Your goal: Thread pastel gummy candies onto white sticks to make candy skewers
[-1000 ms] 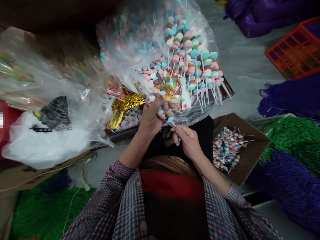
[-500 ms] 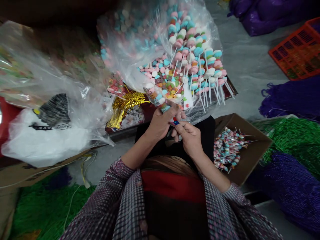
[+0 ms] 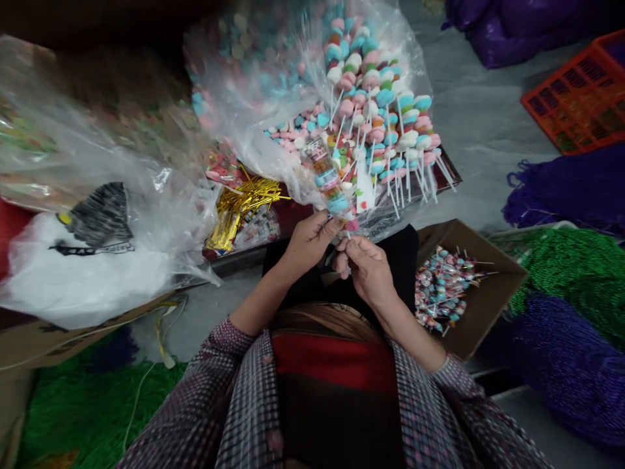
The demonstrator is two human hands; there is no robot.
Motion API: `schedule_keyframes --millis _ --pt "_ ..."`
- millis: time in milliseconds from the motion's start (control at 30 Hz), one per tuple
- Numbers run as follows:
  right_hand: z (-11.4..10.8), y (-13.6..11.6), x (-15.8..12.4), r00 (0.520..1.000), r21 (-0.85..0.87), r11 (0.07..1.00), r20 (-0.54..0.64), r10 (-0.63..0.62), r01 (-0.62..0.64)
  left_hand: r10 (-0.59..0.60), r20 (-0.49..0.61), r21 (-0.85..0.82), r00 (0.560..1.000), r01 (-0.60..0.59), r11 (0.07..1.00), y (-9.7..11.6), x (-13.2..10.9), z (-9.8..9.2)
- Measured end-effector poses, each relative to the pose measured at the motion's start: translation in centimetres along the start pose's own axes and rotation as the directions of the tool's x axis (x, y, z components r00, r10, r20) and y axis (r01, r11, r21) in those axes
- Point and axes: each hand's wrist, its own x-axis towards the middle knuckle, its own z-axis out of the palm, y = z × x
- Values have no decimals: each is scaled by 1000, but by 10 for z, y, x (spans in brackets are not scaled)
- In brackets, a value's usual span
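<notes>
A candy skewer (image 3: 326, 176) in a clear printed wrapper points up and away from me, with orange, blue and pink sweets stacked on it. My left hand (image 3: 311, 240) pinches the bottom of its wrapper, just under the lowest pink sweet. Close beside it, my right hand (image 3: 368, 264) is closed on the white stick below the sweets. Behind the wrapped one lies a pile of unwrapped candy skewers (image 3: 385, 124) with their white sticks towards me. Gold twist ties (image 3: 249, 195) lie to the left of my hands.
A cardboard box (image 3: 493, 293) with wrapped skewers stands at my right. Large clear bags of sweets (image 3: 254, 71) cover the far side, and a white plastic bag (image 3: 88, 273) sits at left. An orange crate (image 3: 576, 98) and green netting (image 3: 571, 267) are on the right.
The wrapped skewer now stands out further beyond my hands and shows more of its sweets. My left fingers have moved from around the sweets to the wrapper's lower end.
</notes>
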Motion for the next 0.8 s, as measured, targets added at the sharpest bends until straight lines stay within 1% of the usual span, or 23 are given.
schedule_keyframes --millis 33,67,133,167,200,233,267,333,400,433,467,500,567,600,667,733,800 --pt "-1 0 0 1000 -13 1000 -9 -10 10 67 -11 160 998 -64 985 0 0 -1" --pt "-2 1 -1 999 -37 999 -22 -24 23 138 -14 311 990 -127 942 0 0 -2" --pt "-3 1 0 997 -116 992 -46 -58 52 247 19 537 969 -218 815 0 0 -1" --pt "-4 1 0 996 -161 985 -49 -69 61 273 44 599 961 -244 763 1 0 -1" --pt "-4 1 0 996 -195 979 -45 -74 64 281 64 626 957 -258 736 2 -1 -1" --pt "-3 1 1 997 -211 976 -37 -71 61 277 75 623 958 -262 737 3 -2 -1" --pt "-3 1 1 998 -206 977 -29 -60 53 260 78 590 963 -255 766 4 -3 -1" --pt "-1 0 1 999 -159 987 -18 -36 32 188 67 433 980 -198 880 5 -5 -4" --pt "1 -1 1 1000 -124 992 -21 -19 16 93 29 155 995 -96 983 5 -5 -6" --pt "2 -1 0 1000 -122 993 -24 -13 10 50 -2 -12 999 -50 999 5 -5 -7" --pt "3 -1 0 1000 -123 992 -27 -10 7 11 -34 -179 999 -17 984 6 -3 -7" --pt "3 -1 -1 1000 -124 992 -27 -7 4 -28 -58 -327 998 7 945 8 -1 -6" --pt "4 1 -2 1000 -120 993 -17 -2 0 -99 -59 -528 993 53 848 15 3 -3" --pt "5 1 -2 1000 -118 993 -9 0 -1 -130 -36 -582 991 85 809 19 5 0" --pt "5 3 -3 1000 -112 994 9 10 -9 -182 23 -634 983 155 758 28 8 6" --pt "5 4 -5 1000 -111 994 21 23 -20 -220 57 -658 974 202 725 34 7 12" --pt "5 6 -6 999 -110 993 24 34 -31 -255 75 -670 964 238 703 35 4 17"
